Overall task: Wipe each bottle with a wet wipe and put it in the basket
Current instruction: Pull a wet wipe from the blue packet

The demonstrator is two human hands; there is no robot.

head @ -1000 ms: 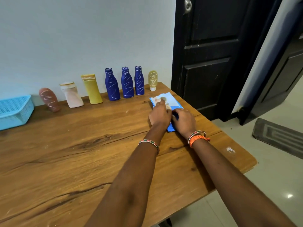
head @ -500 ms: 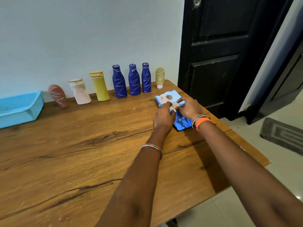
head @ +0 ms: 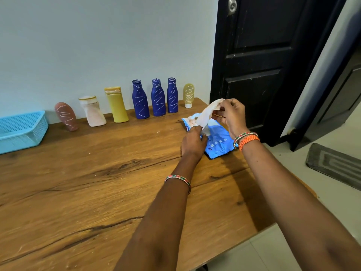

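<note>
A blue wet-wipe pack lies flat near the table's right edge. My left hand presses down on its near-left part. My right hand pinches a white wet wipe and holds it raised above the pack, its lower end still at the opening. Along the wall stand several bottles marked with white squiggles: a brown one, a pink one, a yellow one, three dark blue ones and a small beige tube. The light blue basket sits at the far left.
The wooden table ends just right of the pack. A black door stands behind the table's right corner. A grey mat lies on the tiled floor to the right.
My right hand has moved from the pack's opening upward, drawing a white wipe out. My left hand stays pressed on the pack.
</note>
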